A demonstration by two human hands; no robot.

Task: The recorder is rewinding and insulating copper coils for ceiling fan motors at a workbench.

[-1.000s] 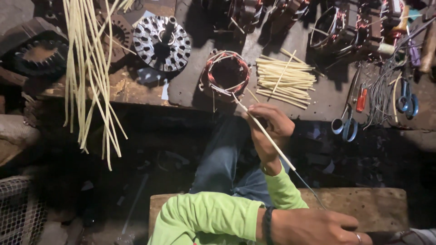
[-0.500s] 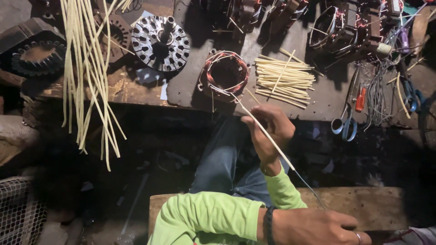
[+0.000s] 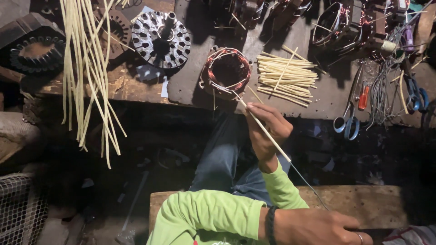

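Nearest you, at five o'clock, your left hand [image 3: 318, 225] lies on the pale wooden plank [image 3: 363, 204], where the thin dark wire [image 3: 309, 185] ends. I cannot tell whether it grips the wire, since its fingertips are cut off by the frame edge. If it slackens, the wire could kink or slip back.

The hands are apart. Your right hand [image 3: 268, 132], at centre, pinches the slim cream insulating sleeve [image 3: 263, 129], which runs toward eleven o'clock into the round copper-wound coil [image 3: 225, 72] on the dark workbench [image 3: 313, 102]. Pull hard and that light coil could drag off the edge.

Deep shadow hides the floor and the clutter at one o'clock.
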